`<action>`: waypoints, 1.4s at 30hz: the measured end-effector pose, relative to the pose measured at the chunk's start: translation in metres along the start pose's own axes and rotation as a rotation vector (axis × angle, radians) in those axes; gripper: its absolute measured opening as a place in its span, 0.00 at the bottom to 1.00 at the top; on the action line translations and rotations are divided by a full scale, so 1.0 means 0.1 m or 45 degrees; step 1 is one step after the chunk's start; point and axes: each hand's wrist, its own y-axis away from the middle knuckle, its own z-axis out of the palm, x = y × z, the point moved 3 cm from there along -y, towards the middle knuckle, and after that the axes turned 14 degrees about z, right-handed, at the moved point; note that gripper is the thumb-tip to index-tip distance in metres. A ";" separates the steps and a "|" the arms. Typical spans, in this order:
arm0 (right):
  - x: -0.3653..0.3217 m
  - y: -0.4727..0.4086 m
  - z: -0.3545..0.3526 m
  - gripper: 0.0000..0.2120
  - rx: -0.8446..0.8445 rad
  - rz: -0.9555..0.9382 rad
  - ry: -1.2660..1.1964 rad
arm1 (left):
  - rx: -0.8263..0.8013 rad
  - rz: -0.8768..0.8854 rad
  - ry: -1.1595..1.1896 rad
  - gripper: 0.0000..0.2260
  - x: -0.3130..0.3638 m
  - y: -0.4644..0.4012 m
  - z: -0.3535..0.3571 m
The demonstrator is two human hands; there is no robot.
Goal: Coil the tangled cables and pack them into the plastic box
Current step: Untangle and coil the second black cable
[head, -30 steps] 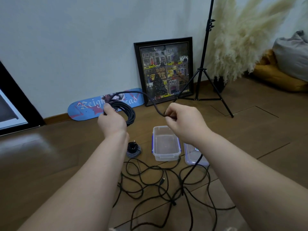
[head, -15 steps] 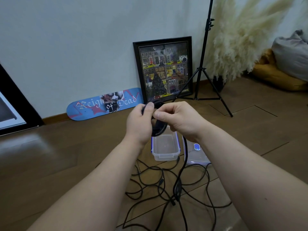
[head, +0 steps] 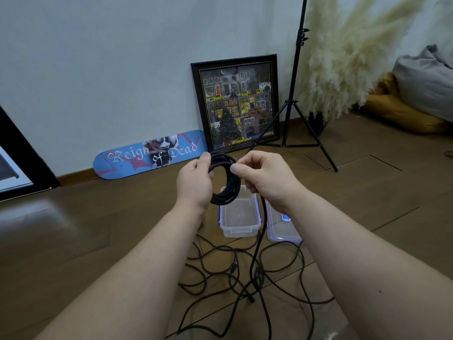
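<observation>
At far left a dark-framed panel (head: 14, 153) is leaning on the wall, cut off by the frame edge. A blue skateboard deck (head: 147, 155) is lying along the skirting board. The left hand (head: 195, 182) is gripping the left side of the coiled black cable (head: 226, 182), thumb on top; its fingers are hidden behind the coil. The coil is hanging upright above the clear plastic box (head: 240, 214), which is sitting open on the wooden floor (head: 98, 241). A framed city picture (head: 236, 104) is leaning on the wall behind. The right hand (head: 267, 177) is pinching the coil's upper right strands between thumb and forefinger; the remaining fingers are curling below. One strand is dropping from this hand past the box to the tangled cables (head: 245, 278) on the floor; their lower runs are passing behind both forearms. Just right of the box, what is probably its lid (head: 282, 227) is lying partly hidden by the right wrist. A black tripod stand (head: 294, 106), pampas grass (head: 348, 57) and cushions (head: 416, 94) are occupying the right side.
</observation>
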 end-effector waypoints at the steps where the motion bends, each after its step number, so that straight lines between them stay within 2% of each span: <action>1: 0.01 -0.02 0.00 0.06 0.078 -0.014 0.014 | -0.038 -0.007 0.018 0.15 0.01 0.02 0.04; 4: 0.02 -0.07 0.00 0.07 0.280 -0.060 0.103 | -0.166 -0.014 0.089 0.15 0.05 0.07 0.12; 8: 0.02 -0.10 0.02 0.09 0.444 -0.105 0.182 | -0.297 0.109 0.027 0.17 0.03 0.04 0.13; 13: 0.01 -0.14 0.00 0.08 0.488 -0.134 0.121 | -0.240 0.114 -0.001 0.14 0.03 0.01 0.11; 16: -0.04 -0.10 -0.02 0.08 0.465 -0.241 0.360 | -0.120 0.086 0.009 0.12 0.02 -0.01 0.05; 20: 0.00 -0.01 0.09 0.38 0.158 -0.326 0.818 | 0.024 -0.030 0.145 0.13 0.02 -0.07 -0.06; 23: 0.07 0.01 0.19 0.48 -0.005 -0.320 1.018 | 0.064 -0.131 0.273 0.13 0.07 -0.04 -0.07; 28: 0.05 0.00 0.21 0.49 0.023 -0.367 0.966 | 0.035 -0.193 0.337 0.13 0.12 0.01 -0.06; 33: 0.04 0.02 0.18 0.49 0.080 -0.426 1.061 | 0.010 -0.230 0.407 0.13 0.14 0.02 -0.05; 42: 0.03 0.07 0.20 0.47 0.134 -0.487 0.942 | 0.011 -0.253 0.584 0.15 0.18 0.03 -0.06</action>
